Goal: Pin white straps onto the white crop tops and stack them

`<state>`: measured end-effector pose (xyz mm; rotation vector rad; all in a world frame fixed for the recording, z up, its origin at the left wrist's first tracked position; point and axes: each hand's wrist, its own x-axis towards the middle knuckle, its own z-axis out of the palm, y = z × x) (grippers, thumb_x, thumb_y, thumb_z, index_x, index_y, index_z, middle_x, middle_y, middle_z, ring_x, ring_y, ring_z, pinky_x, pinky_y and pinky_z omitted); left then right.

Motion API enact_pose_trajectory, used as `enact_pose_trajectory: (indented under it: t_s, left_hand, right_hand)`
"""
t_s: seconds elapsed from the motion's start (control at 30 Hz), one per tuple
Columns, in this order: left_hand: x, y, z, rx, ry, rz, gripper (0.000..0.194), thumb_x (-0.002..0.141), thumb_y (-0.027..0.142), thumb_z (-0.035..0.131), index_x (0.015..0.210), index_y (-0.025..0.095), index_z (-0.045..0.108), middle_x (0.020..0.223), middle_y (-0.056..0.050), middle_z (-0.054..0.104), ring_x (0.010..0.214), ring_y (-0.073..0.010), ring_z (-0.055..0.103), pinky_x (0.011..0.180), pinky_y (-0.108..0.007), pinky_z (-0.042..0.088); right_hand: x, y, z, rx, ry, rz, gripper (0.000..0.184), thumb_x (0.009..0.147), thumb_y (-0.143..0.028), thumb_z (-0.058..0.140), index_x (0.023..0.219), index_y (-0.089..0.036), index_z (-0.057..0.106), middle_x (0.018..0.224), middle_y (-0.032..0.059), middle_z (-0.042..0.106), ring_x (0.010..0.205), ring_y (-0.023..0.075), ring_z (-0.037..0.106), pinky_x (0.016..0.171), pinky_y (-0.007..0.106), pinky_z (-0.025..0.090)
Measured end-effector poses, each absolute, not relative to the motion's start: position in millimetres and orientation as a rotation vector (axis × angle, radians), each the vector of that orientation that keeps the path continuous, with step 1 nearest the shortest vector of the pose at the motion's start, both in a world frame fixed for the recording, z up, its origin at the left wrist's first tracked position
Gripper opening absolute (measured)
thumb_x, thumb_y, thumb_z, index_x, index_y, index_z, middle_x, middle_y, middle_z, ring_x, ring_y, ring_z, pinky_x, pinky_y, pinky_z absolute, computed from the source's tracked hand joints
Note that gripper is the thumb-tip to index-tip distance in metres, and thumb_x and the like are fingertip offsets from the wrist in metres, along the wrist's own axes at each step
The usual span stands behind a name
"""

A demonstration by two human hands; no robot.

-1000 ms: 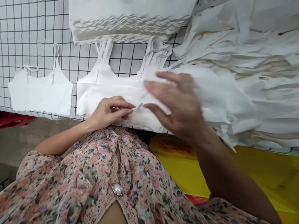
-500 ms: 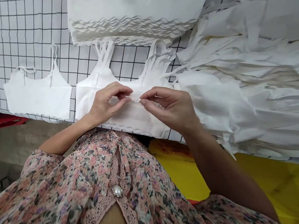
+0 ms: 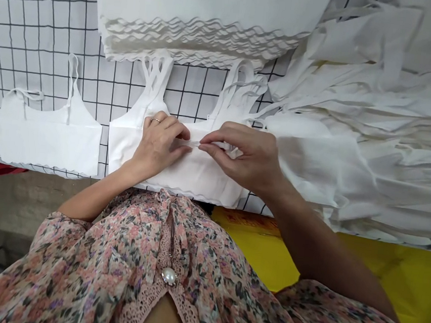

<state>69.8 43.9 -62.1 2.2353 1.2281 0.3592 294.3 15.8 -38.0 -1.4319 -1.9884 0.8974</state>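
Observation:
My left hand (image 3: pixel 161 143) and my right hand (image 3: pixel 244 153) are close together above a pile of white strappy crop tops (image 3: pixel 198 177). Between them runs a thin white strap (image 3: pixel 194 143). The thumb and forefinger of my right hand pinch it, and a loop of it lies against the palm side. My left fingers are closed around its other end, partly hiding it. The straps of the piled tops fan out flat beyond my hands. A single white top (image 3: pixel 50 138) lies flat to the left, its thin straps loose.
A thick stack of white pieces with wavy edges (image 3: pixel 205 33) sits at the back. At right is a large loose heap of white garments (image 3: pixel 373 146). The table has a white cloth with a black grid (image 3: pixel 26 26). Below its front edge is something yellow (image 3: pixel 391 270).
My left fingers have curled further around the strap, and a ring now shows. More strap shows in my right hand. The view has shifted slightly.

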Motion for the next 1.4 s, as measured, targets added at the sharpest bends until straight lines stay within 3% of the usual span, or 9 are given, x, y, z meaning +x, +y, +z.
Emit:
enact_pose_trajectory:
  t_s: [0.27, 0.43, 0.63, 0.87, 1.03, 1.2, 1.4]
  left_hand:
    - [72, 35, -70, 2.265, 1.213, 0.409, 0.015, 0.102, 0.039, 0.071, 0.098, 0.026, 0.079, 0.085, -0.002, 0.066, 0.1, -0.0243, 0.055, 0.101, -0.044, 0.034]
    - [71, 32, -77, 2.343, 1.176, 0.577, 0.018, 0.104, 0.04, 0.07, 0.095, 0.026, 0.079, 0.082, 0.0, 0.064, 0.094, -0.0221, 0.055, 0.1, -0.042, 0.033]
    - [71, 32, -82, 2.395, 1.117, 0.761, 0.019, 0.105, 0.039, 0.069, 0.092, 0.026, 0.074, 0.08, 0.002, 0.063, 0.091, -0.0208, 0.055, 0.101, -0.041, 0.032]
    - [71, 31, -85, 2.424, 1.102, 0.746, 0.01, 0.103, 0.03, 0.067, 0.096, 0.027, 0.073, 0.081, 0.002, 0.063, 0.091, -0.0203, 0.056, 0.101, -0.041, 0.033]
    - [72, 31, -85, 2.453, 1.063, 0.821, 0.011, 0.104, 0.028, 0.067, 0.094, 0.025, 0.07, 0.082, 0.002, 0.064, 0.088, -0.019, 0.056, 0.096, -0.04, 0.034]
    - [74, 32, -83, 2.486, 1.027, 0.894, 0.01, 0.104, 0.024, 0.067, 0.094, 0.024, 0.068, 0.082, 0.002, 0.064, 0.086, -0.018, 0.057, 0.093, -0.039, 0.037]
    - [74, 30, -83, 2.487, 1.005, 0.877, 0.013, 0.102, 0.016, 0.063, 0.091, 0.024, 0.063, 0.083, 0.002, 0.064, 0.087, -0.0177, 0.058, 0.091, -0.038, 0.038]
  right_hand:
    - [293, 5, -63, -1.343, -2.224, 0.522, 0.02, 0.107, -0.025, 0.058, 0.097, -0.025, 0.075, 0.089, 0.005, 0.075, 0.103, 0.0259, 0.064, 0.093, 0.046, 0.05]
    - [291, 7, -65, -1.263, -2.241, 0.315, 0.015, 0.103, -0.021, 0.063, 0.09, -0.024, 0.071, 0.085, 0.0009, 0.074, 0.1, 0.0245, 0.063, 0.1, 0.051, 0.042]
    - [294, 11, -63, -1.317, -2.148, 0.522, 0.012, 0.103, -0.025, 0.063, 0.093, -0.025, 0.071, 0.085, 0.0021, 0.073, 0.1, 0.025, 0.064, 0.091, 0.046, 0.047]
    - [294, 5, -71, -1.243, -2.214, 0.292, 0.01, 0.106, -0.029, 0.067, 0.104, -0.029, 0.077, 0.076, -0.0025, 0.071, 0.097, 0.02, 0.065, 0.114, 0.055, 0.037]
    - [300, 5, -69, -1.244, -2.148, 0.378, 0.012, 0.103, -0.025, 0.068, 0.107, -0.028, 0.078, 0.093, 0.0015, 0.077, 0.099, 0.0226, 0.068, 0.104, 0.052, 0.048]
    - [298, 0, -67, -1.292, -2.192, 0.487, 0.013, 0.104, -0.024, 0.064, 0.103, -0.027, 0.077, 0.096, 0.0007, 0.079, 0.103, 0.0249, 0.072, 0.116, 0.061, 0.045]
    - [287, -11, -63, -1.215, -2.116, 0.229, 0.012, 0.102, -0.014, 0.068, 0.102, -0.026, 0.067, 0.09, -0.0014, 0.079, 0.093, 0.0192, 0.071, 0.111, 0.052, 0.054]
